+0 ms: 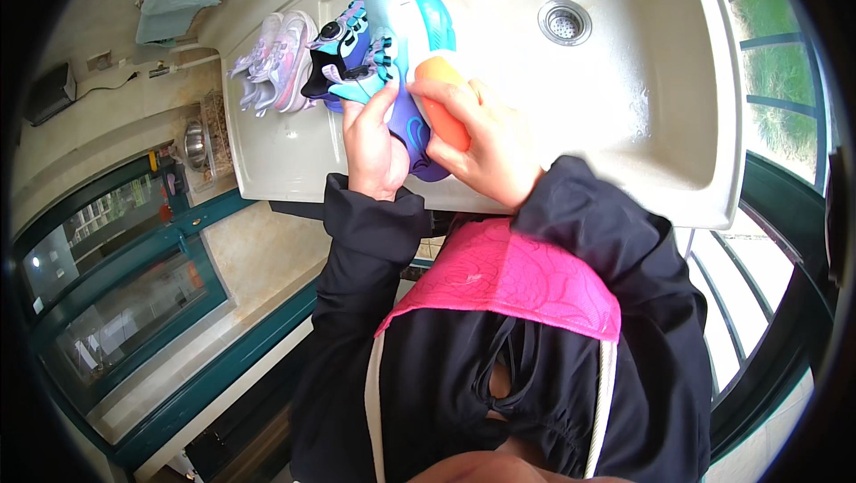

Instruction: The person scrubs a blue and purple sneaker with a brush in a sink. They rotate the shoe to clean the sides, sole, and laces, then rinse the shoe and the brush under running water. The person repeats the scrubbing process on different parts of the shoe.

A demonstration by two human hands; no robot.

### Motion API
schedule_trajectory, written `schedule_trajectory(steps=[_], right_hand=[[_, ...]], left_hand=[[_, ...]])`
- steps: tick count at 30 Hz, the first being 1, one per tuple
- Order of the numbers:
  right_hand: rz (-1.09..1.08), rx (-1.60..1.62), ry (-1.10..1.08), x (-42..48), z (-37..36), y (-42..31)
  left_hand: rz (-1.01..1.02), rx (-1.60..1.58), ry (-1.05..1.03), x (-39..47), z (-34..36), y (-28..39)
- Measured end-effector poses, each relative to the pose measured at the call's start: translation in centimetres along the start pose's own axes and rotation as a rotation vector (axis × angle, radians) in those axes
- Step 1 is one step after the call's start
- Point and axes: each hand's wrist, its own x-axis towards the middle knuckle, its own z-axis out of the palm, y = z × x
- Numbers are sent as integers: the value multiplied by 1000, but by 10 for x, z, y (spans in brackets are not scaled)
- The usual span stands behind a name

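Observation:
A turquoise and purple Nike sneaker (402, 18) is held over the ledge of a pale laundry sink (294, 155), its toe pointing away from me. My left hand (374, 142) grips the shoe by its collar, thumb on the upper. In my right hand (491, 135) is an orange block (444, 112), possibly a sponge or brush; its working face is hidden. The block rests against the side of the shoe near the heel. The matching sneaker (340, 55) lies just left, partly covered by the held one.
A pair of pale pink and white sneakers (284, 61) stands at the ledge's left end. The basin's metal drain (565, 22) is to the right. Left of the sink are a light blue cloth (179, 5) and a metal bowl (196, 144). A pink apron (501, 275) hangs before me.

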Motion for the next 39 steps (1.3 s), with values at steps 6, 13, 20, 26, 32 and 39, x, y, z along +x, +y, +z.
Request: schedule_trajectory(steps=[6,13,20,26,32,39], right_hand=[[80,-82,195,107,-33,39],[386,98,338,3,-91,81],[441,124,172,-22,-99,71],[411,53,90,-28,-97,65],[415,51,82,-29,-101,56],[239,160,130,-21,-86,24]], left_hand=[[-92,3,-69,-18,8,5],[-18,-46,-101,-38,1,44],[-22,-131,-175,-48,11,51],[-85,-182,-147,-48,14,51],[-78,-171,-136,-48,18,51],[-102,-174,-149,-47,21,49]])
